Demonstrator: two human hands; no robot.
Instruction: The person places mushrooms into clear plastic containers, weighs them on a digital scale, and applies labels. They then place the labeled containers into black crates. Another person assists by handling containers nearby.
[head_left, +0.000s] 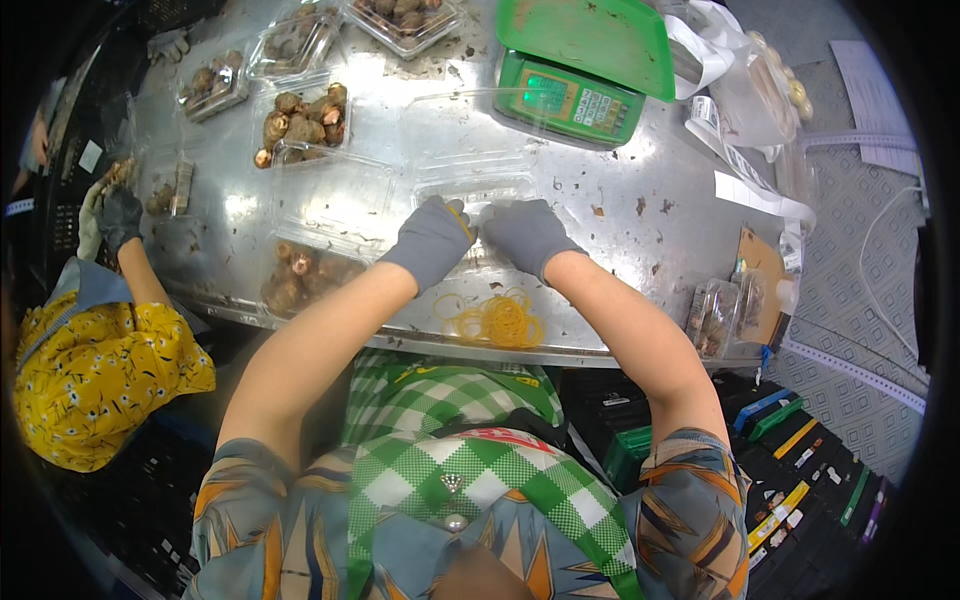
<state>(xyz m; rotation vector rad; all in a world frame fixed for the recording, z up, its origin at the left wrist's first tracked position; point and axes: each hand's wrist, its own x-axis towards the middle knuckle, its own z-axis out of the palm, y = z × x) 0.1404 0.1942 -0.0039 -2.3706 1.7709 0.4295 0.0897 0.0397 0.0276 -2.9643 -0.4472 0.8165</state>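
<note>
My left hand (437, 238), in a grey glove, is curled at the near rim of an open clear plastic clamshell container (476, 187). A thin yellow band, apparently a rubber band (459, 222), runs across its fingers. Beside it, my right hand (531, 234), also gloved in grey, is closed on the same near rim; its fingertips are hidden. The container seems to hold nothing, and its transparent lid leans away from me. A tangle of yellow rubber bands (501, 321) lies just below my hands. To the left, brown taro-like corms (300, 277) sit in another clear container, partly behind my left forearm.
More corms (304, 124) fill clear containers at the far left. A green digital scale (566, 97) stands at the back right, near a label strip (757, 199). Packed containers (712, 315) lie at the right edge. A co-worker's gloved hands (112, 214) work at far left.
</note>
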